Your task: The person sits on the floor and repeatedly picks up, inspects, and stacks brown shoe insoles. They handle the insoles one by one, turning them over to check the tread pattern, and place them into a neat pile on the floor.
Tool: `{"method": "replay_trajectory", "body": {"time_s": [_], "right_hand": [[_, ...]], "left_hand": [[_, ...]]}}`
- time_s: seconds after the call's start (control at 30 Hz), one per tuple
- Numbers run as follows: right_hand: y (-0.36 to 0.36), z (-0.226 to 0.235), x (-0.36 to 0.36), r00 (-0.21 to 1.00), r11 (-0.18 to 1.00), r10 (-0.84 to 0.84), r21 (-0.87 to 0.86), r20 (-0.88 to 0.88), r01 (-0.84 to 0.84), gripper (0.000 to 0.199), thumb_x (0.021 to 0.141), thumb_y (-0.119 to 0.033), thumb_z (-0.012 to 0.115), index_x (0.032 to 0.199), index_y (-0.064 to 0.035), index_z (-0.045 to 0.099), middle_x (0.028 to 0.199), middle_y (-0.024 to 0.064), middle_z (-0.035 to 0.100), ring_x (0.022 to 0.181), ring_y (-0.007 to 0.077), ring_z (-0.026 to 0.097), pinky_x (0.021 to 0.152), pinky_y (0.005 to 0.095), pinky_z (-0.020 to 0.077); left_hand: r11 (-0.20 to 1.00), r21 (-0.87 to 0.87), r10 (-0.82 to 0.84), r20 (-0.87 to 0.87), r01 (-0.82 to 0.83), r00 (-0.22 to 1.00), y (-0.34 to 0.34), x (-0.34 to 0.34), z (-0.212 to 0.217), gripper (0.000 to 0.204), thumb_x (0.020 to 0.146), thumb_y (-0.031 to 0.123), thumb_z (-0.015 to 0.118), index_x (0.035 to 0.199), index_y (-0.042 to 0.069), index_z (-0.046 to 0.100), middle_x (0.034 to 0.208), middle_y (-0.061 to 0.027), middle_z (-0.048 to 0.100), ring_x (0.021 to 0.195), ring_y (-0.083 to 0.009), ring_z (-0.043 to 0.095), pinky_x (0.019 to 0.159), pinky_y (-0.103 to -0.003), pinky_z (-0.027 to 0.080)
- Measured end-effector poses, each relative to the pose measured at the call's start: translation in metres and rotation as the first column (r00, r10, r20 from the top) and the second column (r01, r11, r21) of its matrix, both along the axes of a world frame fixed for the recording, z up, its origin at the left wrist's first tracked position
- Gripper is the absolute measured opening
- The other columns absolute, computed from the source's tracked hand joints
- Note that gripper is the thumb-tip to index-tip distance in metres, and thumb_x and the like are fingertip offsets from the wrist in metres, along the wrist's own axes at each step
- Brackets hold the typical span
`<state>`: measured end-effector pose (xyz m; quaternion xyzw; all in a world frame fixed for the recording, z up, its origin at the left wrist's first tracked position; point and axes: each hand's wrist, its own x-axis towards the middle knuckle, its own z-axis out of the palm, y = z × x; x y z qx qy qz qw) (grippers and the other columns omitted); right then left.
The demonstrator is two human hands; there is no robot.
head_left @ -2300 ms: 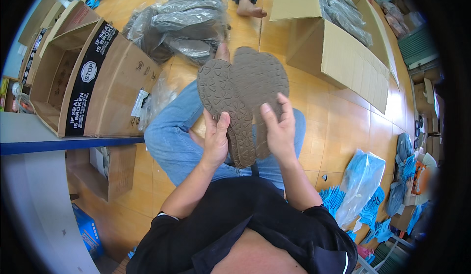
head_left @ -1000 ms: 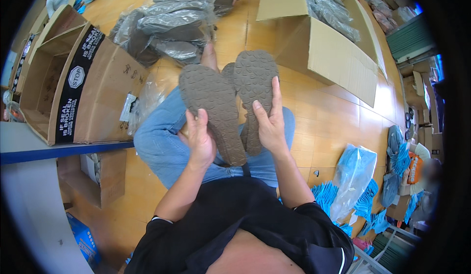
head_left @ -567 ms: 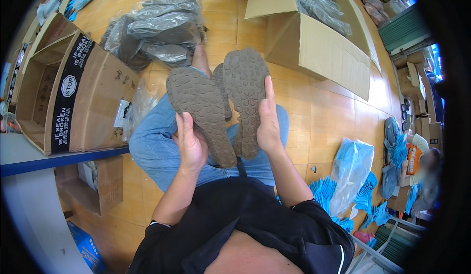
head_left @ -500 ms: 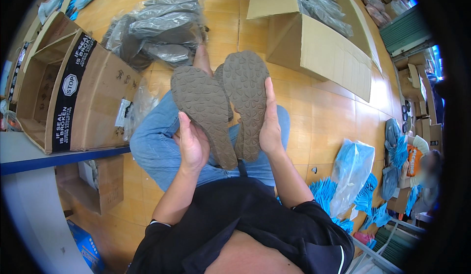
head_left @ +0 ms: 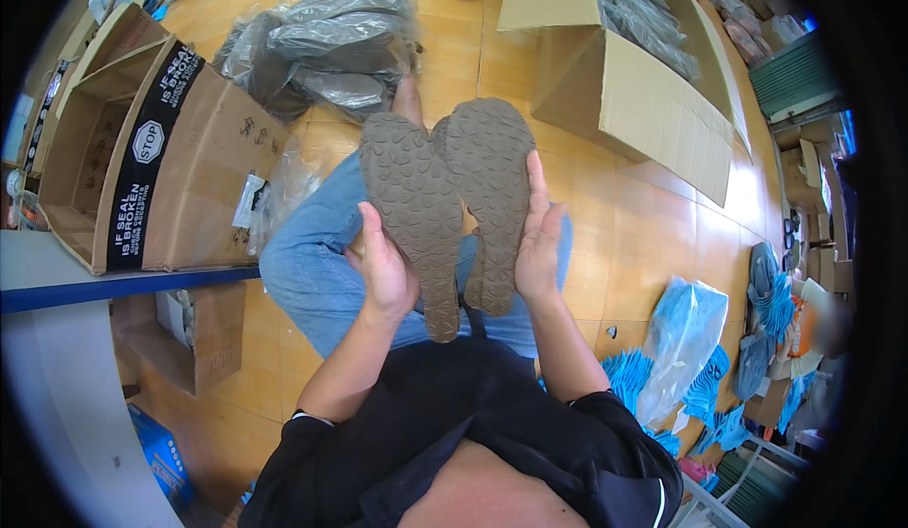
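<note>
Above my lap I hold several grey-brown shoe soles with patterned treads facing up. The left shoe sole (head_left: 405,183) leans against the right shoe sole (head_left: 490,164), and part of another shows behind them. My left hand (head_left: 386,271) grips the left sole's edge; its thumb sticks up and its fingers are hidden underneath. My right hand (head_left: 537,249) presses along the outer edge of the right sole, with one finger stretched up its side. The narrow ends point toward my body.
Beyond my knees lies a pile of plastic-bagged soles (head_left: 336,41). An open carton (head_left: 653,116) holding more bagged pieces stands at the far right. Another open carton (head_left: 203,164) rests on a blue-edged table (head_left: 123,293) at the left. Blue pieces and a plastic bag (head_left: 683,339) lie at the right.
The soles have shifted slightly right and drawn closer together. The left sole has turned more upright, its narrow end nearer my body. My right thumb now stands further out from the sole.
</note>
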<state>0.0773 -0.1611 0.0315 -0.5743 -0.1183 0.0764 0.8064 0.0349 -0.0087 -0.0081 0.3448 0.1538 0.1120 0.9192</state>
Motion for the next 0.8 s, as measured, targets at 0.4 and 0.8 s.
{"method": "replay_trajectory", "body": {"time_s": [0.4, 0.8], "right_hand": [[-0.007, -0.032, 0.006, 1.000, 0.978, -0.006, -0.210, -0.020, 0.002, 0.067, 0.098, -0.011, 0.038, 0.152, 0.0002, 0.001, 0.157, 0.0165, 0.013, 0.145, 0.0243, 0.014, 0.117, 0.0345, 0.0128], [0.001, -0.007, 0.004, 0.977, 0.978, -0.208, -0.043, -0.048, 0.206, 0.047, 0.105, -0.021, 0.031, 0.145, 0.0029, 0.026, 0.141, 0.0136, 0.041, 0.129, 0.0200, 0.040, 0.110, 0.0330, 0.0294]], "left_hand": [[0.947, -0.273, -0.159, 0.061, 0.170, 0.985, 0.006, -0.001, 0.001, 0.057, 0.100, 0.044, 0.033, 0.142, 0.005, 0.035, 0.132, -0.0150, 0.051, 0.120, -0.0292, 0.053, 0.101, -0.047, 0.044], [0.979, 0.098, -0.190, 0.128, 0.178, 0.973, 0.010, 0.002, 0.016, 0.066, 0.088, 0.027, 0.054, 0.145, 0.009, 0.026, 0.131, -0.0158, 0.050, 0.112, -0.0270, 0.058, 0.078, -0.036, 0.056]]}}
